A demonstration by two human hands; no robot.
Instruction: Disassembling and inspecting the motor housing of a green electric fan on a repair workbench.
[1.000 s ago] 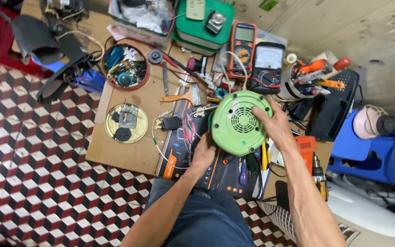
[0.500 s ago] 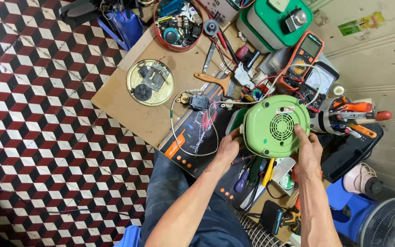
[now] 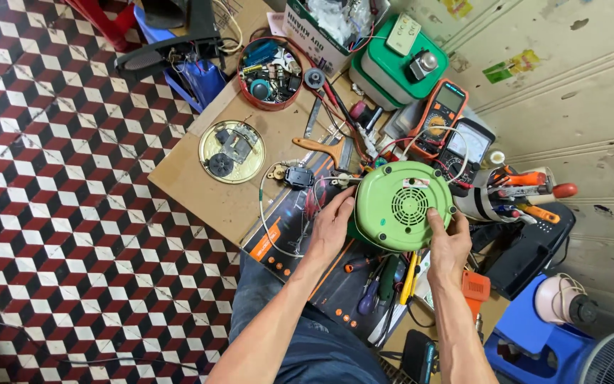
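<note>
Holding the green round appliance housing (image 3: 405,206) over the dark printed mat (image 3: 321,277), we press our left hand (image 3: 335,220) flat-fingered against its side, right hand (image 3: 449,242) fingers spread on the vented base; wires (image 3: 278,213) hang loose, screwdrivers (image 3: 385,281) lie unused, so reassembly looks unfinished.

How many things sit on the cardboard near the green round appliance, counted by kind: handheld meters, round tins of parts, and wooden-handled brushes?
Handheld meters: 2, an orange digital multimeter and a black analog meter.
Round tins of parts: 2, a red round tin and a gold round tin lid.
Wooden-handled brushes: 1, a wooden-handled paintbrush.
Total: 5.
</note>
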